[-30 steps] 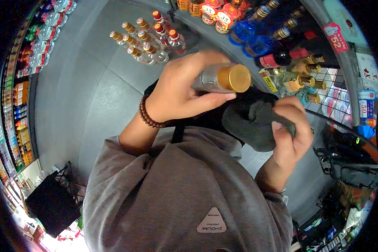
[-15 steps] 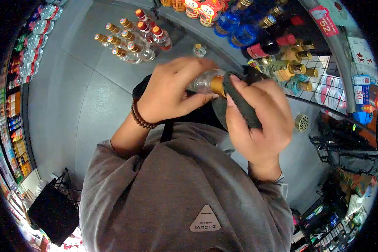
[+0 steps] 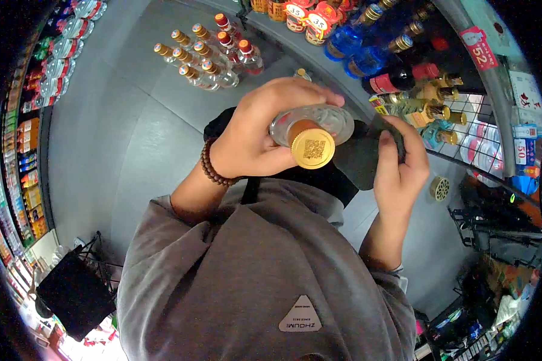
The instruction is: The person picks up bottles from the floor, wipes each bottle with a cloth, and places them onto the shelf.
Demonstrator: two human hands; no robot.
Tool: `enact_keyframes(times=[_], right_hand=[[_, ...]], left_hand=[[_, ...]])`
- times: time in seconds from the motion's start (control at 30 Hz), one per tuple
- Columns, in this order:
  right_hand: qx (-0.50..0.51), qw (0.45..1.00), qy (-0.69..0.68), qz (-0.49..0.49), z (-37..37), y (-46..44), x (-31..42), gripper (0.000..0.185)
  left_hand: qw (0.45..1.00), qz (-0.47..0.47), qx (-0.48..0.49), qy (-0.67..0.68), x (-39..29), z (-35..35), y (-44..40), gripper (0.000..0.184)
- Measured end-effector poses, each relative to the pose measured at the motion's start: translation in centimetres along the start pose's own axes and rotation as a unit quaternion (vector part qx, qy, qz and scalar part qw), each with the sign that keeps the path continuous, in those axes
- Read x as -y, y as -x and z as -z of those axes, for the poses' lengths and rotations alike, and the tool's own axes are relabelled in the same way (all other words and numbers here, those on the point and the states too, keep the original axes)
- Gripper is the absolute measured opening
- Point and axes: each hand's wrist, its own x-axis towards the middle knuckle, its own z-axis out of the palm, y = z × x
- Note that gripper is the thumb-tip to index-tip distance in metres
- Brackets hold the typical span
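Note:
My left hand (image 3: 256, 132) is wrapped round a clear glass bottle (image 3: 340, 123), tilted so that its gold cap (image 3: 313, 149) with a printed square code faces up at me. A beaded bracelet circles that wrist. Just right of the bottle, my right hand (image 3: 400, 153) pinches a dark grey cloth (image 3: 361, 156) between thumb and fingers. The cloth hangs beside the bottle; whether it touches the glass I cannot tell. Behind my left hand a small gold-capped jar or bottle (image 3: 303, 74) stands on the floor, partly hidden.
Several clear bottles (image 3: 208, 75) with gold or red caps stand grouped on the grey floor (image 3: 126, 132). A shelf to the right holds blue bottles (image 3: 367, 60), a dark wine bottle (image 3: 391, 81) and others. Packed shelves (image 3: 27, 174) line the left; a black folding chair (image 3: 75, 295) stands lower left.
My right hand has drawn the cloth off the bottle's cap and moved slightly right. The bottle has turned in my left hand, bringing the cap's top toward me. The view has shifted a little.

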Motion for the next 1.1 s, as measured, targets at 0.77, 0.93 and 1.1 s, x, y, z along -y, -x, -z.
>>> enact_keyframes(times=[0.77,0.93,1.1], right_hand=[[0.06,0.961,0.029,0.27,0.2,-0.1,4.4,0.037],[0.1,0.984,0.041,0.143,-0.7,1.4,2.6,0.019],[0.049,0.992,0.017,0.112,-0.4,1.0,2.3,0.018]], left_hand=[[0.987,0.049,0.005,-0.151,0.5,-0.4,0.7,0.042],[0.992,0.062,-0.109,-0.029,0.3,0.2,0.8,0.044],[0.998,-0.003,-0.046,-0.052,0.7,0.5,0.4,0.051]])
